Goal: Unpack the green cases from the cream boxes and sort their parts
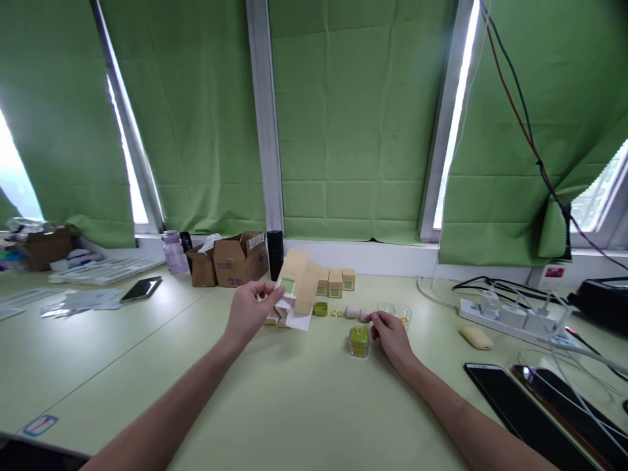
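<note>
My left hand (pixel 252 313) pinches an unfolded kraft cardboard box (pixel 308 288) with a green label, above white and brown paper pieces on the table. My right hand (pixel 391 335) rests with loosely bent fingers beside a small clear jar with a green lid (pixel 358 341). Its fingertips are close to two pale pink cylinders (pixel 352 312); whether they touch is unclear. Clear cups (pixel 403 314) stand behind that hand, partly hidden by it. Between the hands lie a small green square tray (pixel 320 309) and tiny yellow pieces (pixel 336 313).
Several small kraft boxes (pixel 335 286) stand behind. Larger cardboard boxes (pixel 240 260), a black cylinder (pixel 275 255) and a lilac bottle (pixel 174 252) line the back left. To the right are a power strip (pixel 515 320) with cables, a beige case (pixel 476 338) and dark phones or tablets (pixel 510 392).
</note>
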Available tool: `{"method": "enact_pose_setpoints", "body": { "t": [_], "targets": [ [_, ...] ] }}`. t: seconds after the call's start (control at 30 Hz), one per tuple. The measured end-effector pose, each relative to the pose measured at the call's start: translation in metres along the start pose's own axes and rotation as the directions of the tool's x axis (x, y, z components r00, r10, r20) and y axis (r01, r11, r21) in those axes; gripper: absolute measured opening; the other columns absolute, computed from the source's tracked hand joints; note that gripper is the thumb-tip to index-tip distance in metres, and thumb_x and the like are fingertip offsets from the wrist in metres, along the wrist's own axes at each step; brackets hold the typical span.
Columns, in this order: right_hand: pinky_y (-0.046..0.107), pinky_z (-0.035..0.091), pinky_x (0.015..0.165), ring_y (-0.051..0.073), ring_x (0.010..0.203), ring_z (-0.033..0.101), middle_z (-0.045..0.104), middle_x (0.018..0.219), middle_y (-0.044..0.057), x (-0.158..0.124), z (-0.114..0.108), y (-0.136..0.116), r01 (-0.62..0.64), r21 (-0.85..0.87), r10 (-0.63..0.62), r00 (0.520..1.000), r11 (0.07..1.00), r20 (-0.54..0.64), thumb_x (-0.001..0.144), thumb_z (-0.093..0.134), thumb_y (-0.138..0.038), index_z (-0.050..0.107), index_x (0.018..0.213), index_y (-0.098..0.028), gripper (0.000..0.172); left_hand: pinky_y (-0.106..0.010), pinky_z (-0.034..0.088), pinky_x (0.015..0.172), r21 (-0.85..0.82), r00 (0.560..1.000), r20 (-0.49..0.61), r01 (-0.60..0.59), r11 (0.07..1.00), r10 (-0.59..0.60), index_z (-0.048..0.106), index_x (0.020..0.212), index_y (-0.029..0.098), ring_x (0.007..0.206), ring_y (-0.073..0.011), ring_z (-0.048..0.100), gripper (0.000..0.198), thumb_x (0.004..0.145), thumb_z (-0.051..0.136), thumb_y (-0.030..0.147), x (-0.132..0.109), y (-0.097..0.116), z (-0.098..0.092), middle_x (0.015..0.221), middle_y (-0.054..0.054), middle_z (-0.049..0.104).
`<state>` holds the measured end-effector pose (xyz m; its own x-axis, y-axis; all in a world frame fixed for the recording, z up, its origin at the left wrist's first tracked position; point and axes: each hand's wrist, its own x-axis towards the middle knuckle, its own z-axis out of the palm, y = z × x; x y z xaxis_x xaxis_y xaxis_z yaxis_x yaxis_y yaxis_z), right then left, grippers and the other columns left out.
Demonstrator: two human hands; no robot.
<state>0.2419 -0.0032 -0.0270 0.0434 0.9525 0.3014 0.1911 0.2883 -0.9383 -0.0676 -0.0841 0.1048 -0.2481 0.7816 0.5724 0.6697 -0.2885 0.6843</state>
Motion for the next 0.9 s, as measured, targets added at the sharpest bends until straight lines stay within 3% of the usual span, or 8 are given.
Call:
{"method": "enact_pose_setpoints", "body": {
  "t": [0.13, 0.3, 0.57, 0.9],
  "targets": [
    [0.031, 0.037, 0.060, 0.019, 0.056, 0.053, 0.059, 0.053, -0.001, -0.001, 0.001, -0.002, -0.011, -0.004, 0.011, 1.000, 1.000, 0.007, 0.085, 0.055, -0.060, 0.073, 0.081, -0.020, 0.045, -0.027, 0.029, 0.055, 0.030, 0.976, 0.107, 0.188, 0.982, -0.191, 0.068, 0.063, 0.018, 0.054, -0.0128, 0.038, 0.046, 0.075, 0.070, 0.063, -0.014, -0.033, -0.018, 0.056, 0.002, 0.049],
    [0.032, 0.039, 0.063, 0.021, 0.058, 0.056, 0.061, 0.055, 0.000, -0.001, 0.001, -0.002, -0.006, -0.009, 0.006, 1.000, 1.000, 0.026, 0.083, 0.055, -0.064, 0.073, 0.081, -0.020, 0.047, -0.027, 0.029, 0.056, 0.135, 0.937, 0.163, 0.288, 0.948, -0.308, 0.068, 0.061, 0.017, 0.056, -0.0152, 0.044, 0.054, 0.070, 0.068, 0.070, -0.032, -0.067, -0.026, 0.056, -0.001, 0.056],
    [0.032, 0.041, 0.065, 0.021, 0.060, 0.058, 0.063, 0.056, 0.000, -0.001, 0.002, 0.003, 0.000, -0.026, 0.001, 0.999, 1.000, 0.054, 0.086, 0.053, -0.059, 0.072, 0.083, -0.020, 0.044, -0.027, 0.031, 0.058, 0.285, 0.913, 0.226, 0.271, 0.919, -0.340, 0.070, 0.065, 0.019, 0.066, -0.0213, 0.056, 0.051, 0.078, 0.060, 0.067, -0.044, -0.085, -0.019, 0.067, -0.004, 0.066],
    [0.033, 0.042, 0.066, 0.022, 0.060, 0.060, 0.064, 0.056, 0.001, 0.000, 0.002, 0.005, 0.004, -0.041, -0.002, 0.998, 0.999, 0.068, 0.087, 0.052, -0.060, 0.073, 0.084, -0.020, 0.045, -0.030, 0.034, 0.061, 0.424, 0.930, 0.249, 0.145, 0.894, -0.269, 0.068, 0.066, 0.022, 0.073, -0.0262, 0.063, 0.048, 0.086, 0.053, 0.063, -0.049, -0.085, -0.024, 0.077, -0.008, 0.072]
  ]
}}
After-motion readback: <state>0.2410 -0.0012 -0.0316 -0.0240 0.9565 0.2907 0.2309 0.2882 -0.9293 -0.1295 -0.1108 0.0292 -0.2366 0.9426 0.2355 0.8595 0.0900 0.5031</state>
